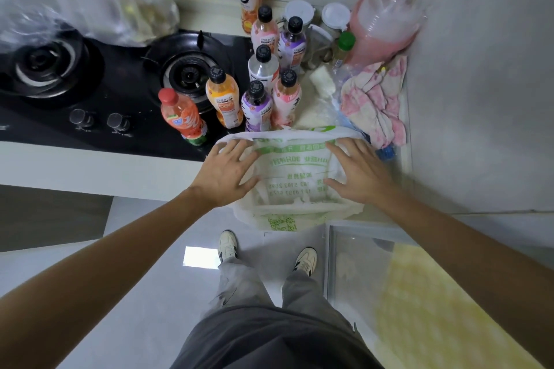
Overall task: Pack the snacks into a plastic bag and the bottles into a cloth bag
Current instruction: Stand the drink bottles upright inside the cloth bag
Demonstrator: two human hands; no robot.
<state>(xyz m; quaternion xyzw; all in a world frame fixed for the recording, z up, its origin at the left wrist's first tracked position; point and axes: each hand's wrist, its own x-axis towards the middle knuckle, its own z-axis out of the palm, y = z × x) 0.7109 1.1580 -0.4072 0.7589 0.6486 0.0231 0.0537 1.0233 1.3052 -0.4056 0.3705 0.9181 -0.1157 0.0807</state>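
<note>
Hands (224, 172) (358, 174), two, flat on one bag (293, 171).

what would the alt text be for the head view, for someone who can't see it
Seen from above, a person's left hand and right hand rest open on a white plastic bag with green print at the counter edge. Behind it stand drink bottles beside a black gas stove, with a pink cloth to the right.
</note>
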